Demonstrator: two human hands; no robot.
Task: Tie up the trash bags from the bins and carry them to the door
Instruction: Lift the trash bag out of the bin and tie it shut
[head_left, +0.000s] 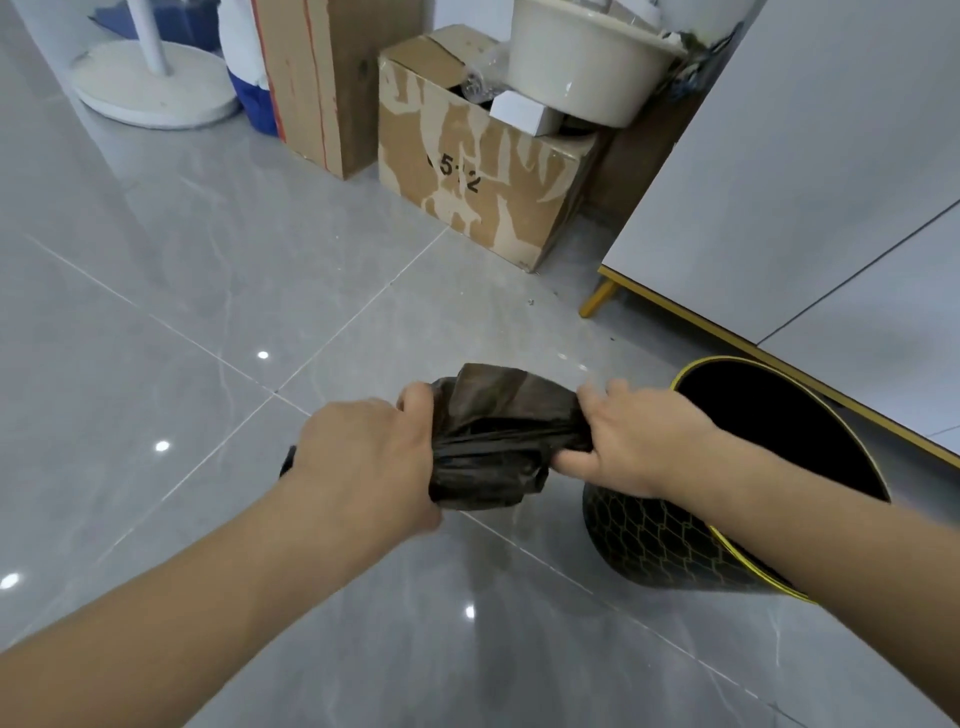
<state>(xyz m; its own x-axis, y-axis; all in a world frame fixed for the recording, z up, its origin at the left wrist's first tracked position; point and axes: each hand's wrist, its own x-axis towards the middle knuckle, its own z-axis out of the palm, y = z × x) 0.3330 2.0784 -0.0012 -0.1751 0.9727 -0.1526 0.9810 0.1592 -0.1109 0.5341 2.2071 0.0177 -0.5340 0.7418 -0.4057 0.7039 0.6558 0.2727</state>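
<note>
Because the black trash bag is thin, soft film that bunches and stretches, it looks light and slack, best held by its gathered top, where a knot can be drawn; pulled too hard, it may well tear. It hangs above the grey tiled floor, stretched between both hands. The left hand is closed in a fist around the bag's left end, and the right hand is closed on its right end, thumb beneath. Just right of the bag stands the black bin with a gold rim, its mouth dark and seemingly without a liner. Farther off are a worn cardboard box carrying a cream basin, and a white fan base at far left. A white cabinet fills the right side. The floor on the near left lies open for walking.
</note>
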